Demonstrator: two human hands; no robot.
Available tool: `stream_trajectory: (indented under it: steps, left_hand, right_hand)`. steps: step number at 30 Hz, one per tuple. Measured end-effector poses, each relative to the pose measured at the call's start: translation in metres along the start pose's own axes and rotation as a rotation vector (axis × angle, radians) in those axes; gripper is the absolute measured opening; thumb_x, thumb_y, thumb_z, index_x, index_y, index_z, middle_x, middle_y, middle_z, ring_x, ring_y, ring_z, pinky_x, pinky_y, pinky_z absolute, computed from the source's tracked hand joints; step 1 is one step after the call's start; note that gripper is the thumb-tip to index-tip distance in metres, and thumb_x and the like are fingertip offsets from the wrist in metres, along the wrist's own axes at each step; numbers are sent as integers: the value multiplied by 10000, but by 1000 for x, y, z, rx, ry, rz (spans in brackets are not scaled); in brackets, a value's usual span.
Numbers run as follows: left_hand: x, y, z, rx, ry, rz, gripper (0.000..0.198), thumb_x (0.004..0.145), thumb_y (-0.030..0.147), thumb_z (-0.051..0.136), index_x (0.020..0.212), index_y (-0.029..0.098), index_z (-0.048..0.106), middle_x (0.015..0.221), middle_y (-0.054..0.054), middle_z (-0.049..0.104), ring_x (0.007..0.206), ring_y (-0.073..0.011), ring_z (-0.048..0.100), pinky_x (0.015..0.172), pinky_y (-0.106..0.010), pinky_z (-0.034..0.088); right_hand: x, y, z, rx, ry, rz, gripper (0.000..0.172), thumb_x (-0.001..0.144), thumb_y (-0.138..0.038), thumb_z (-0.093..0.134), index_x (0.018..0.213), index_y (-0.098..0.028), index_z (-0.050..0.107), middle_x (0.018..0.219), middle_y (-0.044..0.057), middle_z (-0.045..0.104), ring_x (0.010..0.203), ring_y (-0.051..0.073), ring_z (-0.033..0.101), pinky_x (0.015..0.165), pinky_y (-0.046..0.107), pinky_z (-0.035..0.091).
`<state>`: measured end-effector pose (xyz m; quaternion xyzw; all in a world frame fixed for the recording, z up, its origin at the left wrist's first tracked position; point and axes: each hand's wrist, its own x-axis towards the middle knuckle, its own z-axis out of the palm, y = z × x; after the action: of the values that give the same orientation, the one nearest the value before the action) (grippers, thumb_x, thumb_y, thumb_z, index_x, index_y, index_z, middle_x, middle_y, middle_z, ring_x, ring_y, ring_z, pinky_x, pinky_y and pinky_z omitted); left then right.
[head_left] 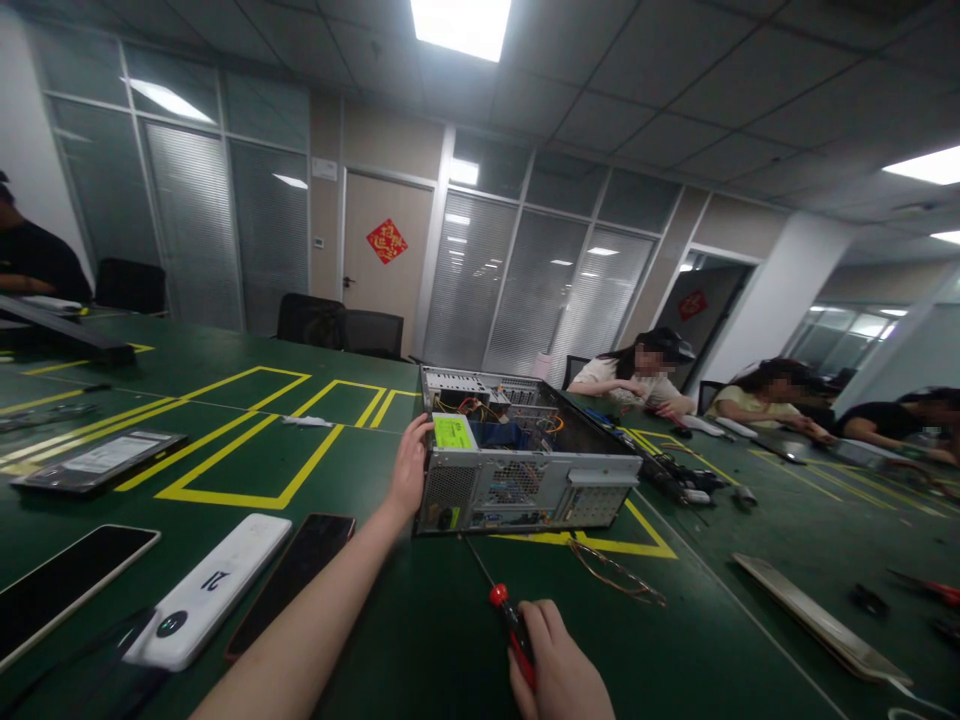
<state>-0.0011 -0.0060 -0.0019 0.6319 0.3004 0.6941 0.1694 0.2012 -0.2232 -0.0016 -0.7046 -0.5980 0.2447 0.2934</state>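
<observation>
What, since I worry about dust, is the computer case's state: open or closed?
Open: the computer case has its upper side uncovered, exposing wires and a yellow-green label inside.

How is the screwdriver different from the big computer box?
Size: the screwdriver is small and thin; the computer box is big and wide.
Look: the screwdriver has a red and black handle; the computer box is mostly silvery outside, with its insides showing.
Pose: the screwdriver is in the right hand's grip; the computer box sits on the green table, with the left hand's grip at its side.
Both have some black parts.
</observation>
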Motion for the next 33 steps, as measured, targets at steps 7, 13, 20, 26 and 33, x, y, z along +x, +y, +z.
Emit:
stream_trajectory:
  steps: [7,13,20,26,33]
  left_hand:
    - [0,1,-1,-5,-1,2,417,988,452,281,1218,271,577,1417,-67,499,1343,-223,453,1150,-439,348]
    - [0,-1,0,-7,-2,7,416,989,449,277,1218,262,570,1414,-76,496,1342,-231,452,1148,-454,347]
    - [0,-2,0,12,-9,15,426,996,447,263,1226,246,559,1419,-88,488,1342,-227,452,1146,-462,345]
    - [1,-1,-1,11,-14,18,422,997,442,261,1224,247,559,1423,-87,484,1345,-220,446,1147,-450,345]
    - [0,-1,0,10,-13,13,419,995,446,262,1224,255,557,1421,-86,484,1346,-222,445,1147,-459,341]
  right_hand:
    - [8,0,0,959,-346,678,254,926,-409,503,941,-178,606,540,-39,508,438,73,442,401,145,336]
    - [12,3,2,1333,-390,797,172,881,-306,634,812,-151,603,554,5,597,404,36,466,346,69,269]
    - [12,2,11,1341,-424,891,197,896,-299,599,843,-116,649,668,52,671,533,107,630,446,156,484]
    - [13,-5,7,1381,-519,853,381,958,-393,447,807,-113,658,543,13,580,347,28,414,289,75,231]
    - [15,-2,10,1296,-522,917,418,956,-400,490,688,-103,613,429,-29,492,326,5,422,342,47,309]
